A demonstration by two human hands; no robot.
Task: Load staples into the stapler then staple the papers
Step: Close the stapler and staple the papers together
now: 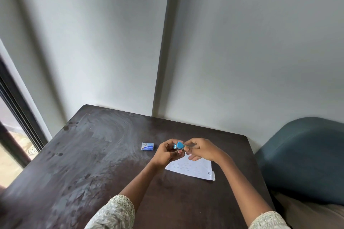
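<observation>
1. A small blue stapler (179,145) is held above a dark wooden table (89,154), gripped between two bare hands raised just off the surface.
2. The left hand (166,152) is curled around the stapler's near-left end, with its fingers folded in beneath the blue body; whether anything else is pinched inside them cannot be told.
3. The right hand (200,149) is closed on the stapler's right end, the thumb and forefinger pressed against its metal part, while the lower fingers are left loosely bent below.
4. White papers (191,170) with rows of printed marks are seen lying flat on the table directly under and just behind the right hand, toward the person.
5. A small blue-and-white staple box (147,146) is seen lying on the table just to the left of the left hand, apart from it and untouched.
6. Pale patterned sleeves (115,214) are visible at both forearms at the lower edge of the view.
7. A blue-grey upholstered chair (305,156) is seen well to the right of the right hand, beyond the table's edge.
8. A dark window frame (16,117) is seen far to the left of the left hand.
</observation>
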